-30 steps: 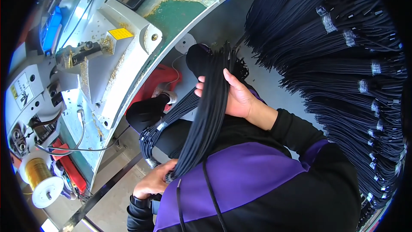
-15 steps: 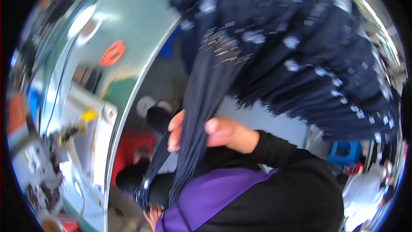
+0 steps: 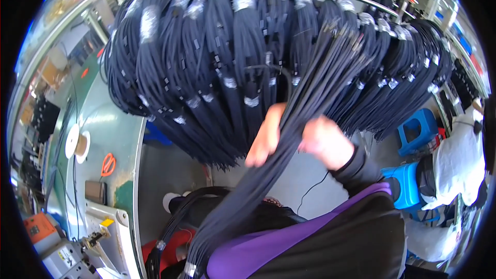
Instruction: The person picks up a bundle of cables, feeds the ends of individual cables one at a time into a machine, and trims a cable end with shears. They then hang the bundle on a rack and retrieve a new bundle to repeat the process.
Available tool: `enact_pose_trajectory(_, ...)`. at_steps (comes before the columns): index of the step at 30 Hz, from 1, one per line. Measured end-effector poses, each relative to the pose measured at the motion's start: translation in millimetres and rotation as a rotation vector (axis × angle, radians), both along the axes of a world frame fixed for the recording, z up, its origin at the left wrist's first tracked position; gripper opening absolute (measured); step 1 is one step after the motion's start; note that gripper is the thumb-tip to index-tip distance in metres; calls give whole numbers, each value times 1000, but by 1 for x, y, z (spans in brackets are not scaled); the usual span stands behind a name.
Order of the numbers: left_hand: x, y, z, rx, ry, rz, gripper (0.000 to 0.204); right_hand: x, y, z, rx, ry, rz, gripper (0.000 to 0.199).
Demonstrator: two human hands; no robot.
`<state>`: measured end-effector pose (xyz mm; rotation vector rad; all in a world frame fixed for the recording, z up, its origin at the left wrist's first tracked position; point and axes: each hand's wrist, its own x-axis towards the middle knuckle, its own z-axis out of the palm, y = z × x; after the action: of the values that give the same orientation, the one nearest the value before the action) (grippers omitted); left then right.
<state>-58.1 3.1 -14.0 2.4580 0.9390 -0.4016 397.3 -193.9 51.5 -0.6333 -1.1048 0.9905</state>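
A long bundle of thin black cables (image 3: 258,178) runs slantwise from the lower left up past the middle, its far ends fanned out and pale-tipped. My right hand (image 3: 328,142), slightly blurred, is wrapped around it: fingers emerge on the bundle's left side, with the rest of the hand on its right. No part of my left hand shows. Behind the fanned ends hang many similar cable bundles (image 3: 175,67) in a row, bound with shiny clear wrap. Another tied cable bundle (image 3: 175,219) droops at the lower left, beside a red stool (image 3: 178,238).
On the left, a green-topped workbench (image 3: 111,103) carries orange scissors (image 3: 108,165), a white spool (image 3: 72,140), a brown box (image 3: 95,191) and a grey machine (image 3: 126,237). Blue stools (image 3: 422,130) stand to the right. A person in light clothing (image 3: 459,150) sits near them.
The view has tilted upward, bringing in the full row of hanging bundles. My right hand has raised the bundle up and rightward. My left hand, earlier at the lower edge, is out of sight.
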Motion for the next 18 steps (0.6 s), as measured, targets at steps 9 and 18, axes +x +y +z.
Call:
enact_pose_trajectory(9,267,-55,149,-413,-696,-304,36,252,-161,204,35,-683,-2349,51)
enact_pose_trajectory(18,394,-111,239,-723,-1014,-775,34,-32,-37,-15,175,-594,-1441,56)
